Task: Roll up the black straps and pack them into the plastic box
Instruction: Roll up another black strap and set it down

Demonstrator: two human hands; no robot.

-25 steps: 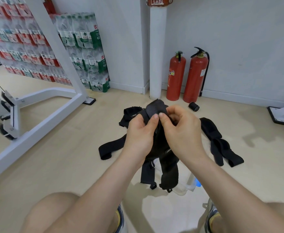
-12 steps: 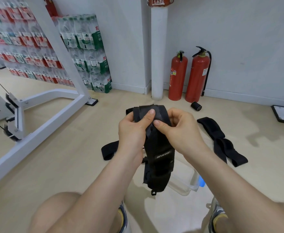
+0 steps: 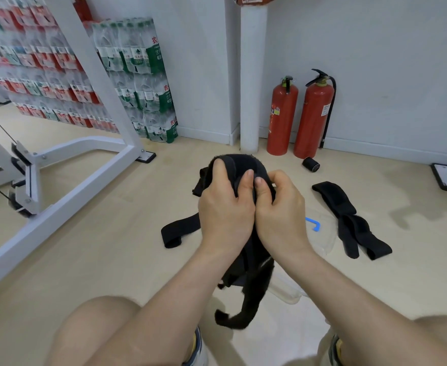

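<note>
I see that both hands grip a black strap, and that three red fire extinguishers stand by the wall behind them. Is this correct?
Not quite: the head view shows two fire extinguishers, not three. So the left hand and the right hand both grip a black strap, and two red fire extinguishers stand by the wall behind them.

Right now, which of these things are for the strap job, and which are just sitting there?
For the job: held strap, left hand, right hand, loose floor strap, strap pile, clear plastic box, small black roll (probably a rolled strap).

Just sitting there: fire extinguishers, bottled-water packs, white metal frame, white pillar.
</note>
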